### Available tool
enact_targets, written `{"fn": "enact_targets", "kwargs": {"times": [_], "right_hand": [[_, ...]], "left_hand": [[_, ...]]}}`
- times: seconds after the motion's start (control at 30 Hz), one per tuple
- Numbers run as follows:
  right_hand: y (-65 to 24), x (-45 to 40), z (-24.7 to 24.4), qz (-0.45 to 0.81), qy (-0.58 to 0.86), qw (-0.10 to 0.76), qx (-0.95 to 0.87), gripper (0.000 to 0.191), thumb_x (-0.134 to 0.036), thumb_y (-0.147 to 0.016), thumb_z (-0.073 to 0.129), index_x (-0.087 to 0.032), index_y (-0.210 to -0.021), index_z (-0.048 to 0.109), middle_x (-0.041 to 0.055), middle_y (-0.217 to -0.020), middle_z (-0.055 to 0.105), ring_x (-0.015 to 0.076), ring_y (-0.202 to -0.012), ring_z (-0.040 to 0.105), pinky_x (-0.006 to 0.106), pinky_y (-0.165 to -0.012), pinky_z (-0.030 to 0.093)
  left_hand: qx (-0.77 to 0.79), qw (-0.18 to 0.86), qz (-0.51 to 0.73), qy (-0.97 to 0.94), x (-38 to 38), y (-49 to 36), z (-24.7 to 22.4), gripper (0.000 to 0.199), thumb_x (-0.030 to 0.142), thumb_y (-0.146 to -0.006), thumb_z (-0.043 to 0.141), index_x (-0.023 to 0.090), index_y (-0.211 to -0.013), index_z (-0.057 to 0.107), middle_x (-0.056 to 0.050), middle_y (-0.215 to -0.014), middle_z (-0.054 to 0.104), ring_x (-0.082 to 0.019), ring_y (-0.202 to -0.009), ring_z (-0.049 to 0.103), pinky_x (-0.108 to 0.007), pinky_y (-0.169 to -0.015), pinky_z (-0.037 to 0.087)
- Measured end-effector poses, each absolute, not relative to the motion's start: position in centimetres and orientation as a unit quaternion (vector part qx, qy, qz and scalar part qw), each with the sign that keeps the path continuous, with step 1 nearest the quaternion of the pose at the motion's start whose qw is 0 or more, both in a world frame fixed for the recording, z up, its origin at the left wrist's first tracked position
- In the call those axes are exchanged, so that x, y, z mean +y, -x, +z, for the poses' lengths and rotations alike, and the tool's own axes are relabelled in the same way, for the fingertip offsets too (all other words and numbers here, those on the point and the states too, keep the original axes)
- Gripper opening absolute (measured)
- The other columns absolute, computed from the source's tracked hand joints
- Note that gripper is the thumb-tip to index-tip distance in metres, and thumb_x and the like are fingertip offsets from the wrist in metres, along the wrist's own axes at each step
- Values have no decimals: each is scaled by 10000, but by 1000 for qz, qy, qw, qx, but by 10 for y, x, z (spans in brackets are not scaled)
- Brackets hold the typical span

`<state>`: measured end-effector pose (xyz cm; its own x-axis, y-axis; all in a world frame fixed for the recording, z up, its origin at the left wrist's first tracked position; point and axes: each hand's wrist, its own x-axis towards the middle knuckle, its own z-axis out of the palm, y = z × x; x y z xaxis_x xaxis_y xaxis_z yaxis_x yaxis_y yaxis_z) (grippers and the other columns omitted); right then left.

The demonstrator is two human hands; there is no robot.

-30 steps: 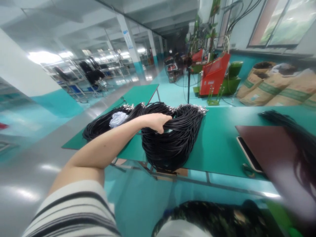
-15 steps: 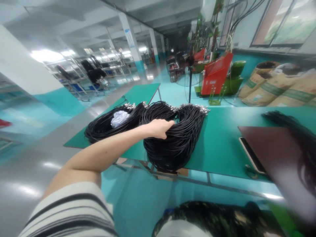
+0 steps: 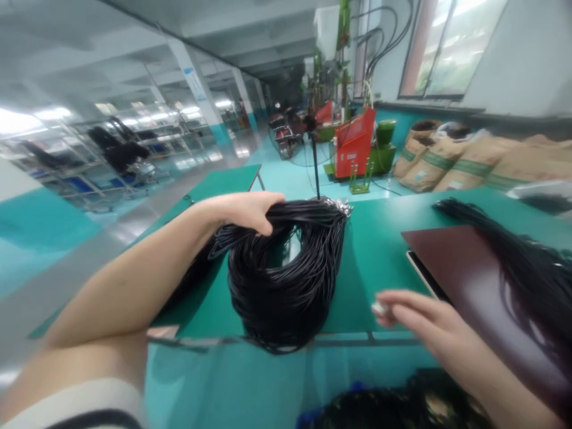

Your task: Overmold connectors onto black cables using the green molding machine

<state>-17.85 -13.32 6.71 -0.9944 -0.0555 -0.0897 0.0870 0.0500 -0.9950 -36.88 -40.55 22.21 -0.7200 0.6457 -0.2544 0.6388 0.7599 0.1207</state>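
Nearest the camera, a dark mass (image 3: 402, 405) fills the bottom edge; it is too blurred to identify. Above it, the right hand (image 3: 415, 322) reaches in from the lower right, level with the near edge of the green table (image 3: 379, 262). Its fingers are extended and loosely spread, and a small pale item (image 3: 379, 308) sits at the fingertips; whether it is pinched cannot be determined. Beside this hand, a dark brown board (image 3: 465, 280) lies on the table, with a flat, light-edged slab (image 3: 422, 277) just under its left edge. A loose sheaf of black strands (image 3: 522, 268) lies across the board's right side.

At centre, the cable coil (image 3: 286, 274) rests on the table, its lower loop overhanging the near edge. The left hand (image 3: 243, 208) is closed over the top of the coil, fingers curled around the bunched strands. Metal ends (image 3: 340, 206) show at the coil's upper right.

Beyond the table, a second green table (image 3: 227, 179) extends away. Farther back stand a red machine (image 3: 355, 143), brown sacks (image 3: 465, 164) along the wall, and shelving (image 3: 125, 155) on the left.
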Motion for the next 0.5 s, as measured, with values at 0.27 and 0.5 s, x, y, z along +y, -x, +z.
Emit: {"fn": "enact_targets", "kwargs": {"times": [0.27, 0.5], "right_hand": [[319, -215, 66, -929, -104, 187, 301, 453, -534, -852, 410, -107, -816, 558, 139, -768, 668, 200, -737, 655, 336, -769, 517], [385, -236, 58, -946, -115, 195, 233, 582, -604, -777, 478, -49, -934, 552, 161, -785, 659, 208, -725, 652, 276, -592, 552]], "left_hand": [[926, 90, -57, -363, -399, 330, 190, 317, 199, -618, 468, 216, -932, 427, 0, -697, 577, -180, -639, 564, -239, -522, 342], [909, 44, -60, -410, -431, 294, 148, 407, 119, -560, 478, 212, -955, 451, -36, -735, 634, -212, -636, 592, -269, -527, 379]]}}
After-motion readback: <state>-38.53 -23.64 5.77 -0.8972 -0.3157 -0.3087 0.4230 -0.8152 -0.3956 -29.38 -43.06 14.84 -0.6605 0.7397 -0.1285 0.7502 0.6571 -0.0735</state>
